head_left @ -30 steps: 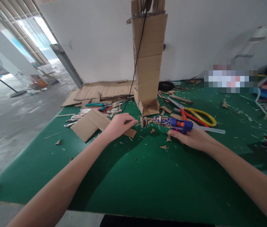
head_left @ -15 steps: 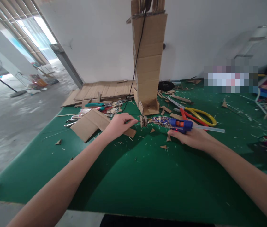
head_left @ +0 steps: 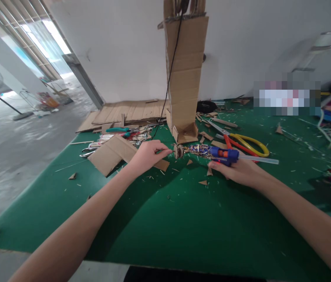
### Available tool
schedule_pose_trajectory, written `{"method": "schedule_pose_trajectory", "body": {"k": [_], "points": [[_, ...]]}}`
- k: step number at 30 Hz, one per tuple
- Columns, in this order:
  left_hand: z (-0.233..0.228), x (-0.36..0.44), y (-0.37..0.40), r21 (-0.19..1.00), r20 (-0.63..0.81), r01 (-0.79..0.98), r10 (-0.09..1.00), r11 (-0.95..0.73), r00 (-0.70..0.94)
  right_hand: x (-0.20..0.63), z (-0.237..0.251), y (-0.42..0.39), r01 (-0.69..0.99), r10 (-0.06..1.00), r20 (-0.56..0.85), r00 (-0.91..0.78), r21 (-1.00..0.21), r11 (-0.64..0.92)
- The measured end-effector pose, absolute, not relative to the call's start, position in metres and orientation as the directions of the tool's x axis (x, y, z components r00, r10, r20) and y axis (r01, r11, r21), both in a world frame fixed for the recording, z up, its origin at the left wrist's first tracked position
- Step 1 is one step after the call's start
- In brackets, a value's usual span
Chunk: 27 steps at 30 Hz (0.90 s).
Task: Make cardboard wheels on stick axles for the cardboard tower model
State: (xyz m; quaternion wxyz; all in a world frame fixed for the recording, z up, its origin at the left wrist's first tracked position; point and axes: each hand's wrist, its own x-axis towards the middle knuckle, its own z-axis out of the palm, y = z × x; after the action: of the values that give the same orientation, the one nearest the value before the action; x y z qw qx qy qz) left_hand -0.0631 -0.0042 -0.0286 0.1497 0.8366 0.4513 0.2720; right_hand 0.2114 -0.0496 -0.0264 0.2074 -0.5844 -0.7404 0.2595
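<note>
My right hand (head_left: pixel 236 169) is closed around a blue hot glue gun (head_left: pixel 224 153), with a clear glue stick (head_left: pixel 261 159) poking out of its back end. Bits of debris cling to the gun's front part, and its nozzle points left. In a pinch, the fingers of my left hand (head_left: pixel 150 154) hold a thin stick that carries small round cardboard discs (head_left: pixel 178 151). The nozzle end is at the discs; whether it touches them I cannot make out. Both hands are just above the green tabletop (head_left: pixel 165 227).
A tall cardboard column (head_left: pixel 185 74) stands behind the hands, a black cord (head_left: pixel 173 66) hanging along it. Scissors with red and yellow handles (head_left: pixel 250 145) lie to the right. Cardboard pieces (head_left: pixel 108 154) and teal-handled pliers (head_left: pixel 118 129) are at the left, with scraps scattered about.
The discs have turned slightly, showing more of their face near the nozzle. Both hands stay almost where they were, with the same grips.
</note>
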Motion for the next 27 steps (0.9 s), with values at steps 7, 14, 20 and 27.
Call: {"method": "schedule_pose_trajectory", "body": {"k": [7,14,20,27], "points": [[-0.0283,-0.063,-0.0033,0.512,0.305,0.685,0.855,-0.518,0.419,0.2123,-0.0258,-0.0499,0.753,0.964,0.024,-0.266,-0.619,0.223],[-0.0302,-0.0633,-0.0024,0.519,0.32,0.683,0.858,-0.514,0.402,0.2127,-0.0268,-0.0497,0.748,0.966,0.042,-0.256,-0.624,0.225],[-0.0288,-0.0616,-0.0048,0.5,0.335,0.669,0.835,-0.55,0.436,0.212,-0.0276,-0.0489,0.749,0.97,0.026,-0.243,-0.63,0.205],[-0.0281,-0.0622,-0.005,0.505,0.321,0.68,0.847,-0.532,0.423,0.212,-0.0252,-0.0504,0.748,0.965,0.02,-0.26,-0.628,0.215]]}}
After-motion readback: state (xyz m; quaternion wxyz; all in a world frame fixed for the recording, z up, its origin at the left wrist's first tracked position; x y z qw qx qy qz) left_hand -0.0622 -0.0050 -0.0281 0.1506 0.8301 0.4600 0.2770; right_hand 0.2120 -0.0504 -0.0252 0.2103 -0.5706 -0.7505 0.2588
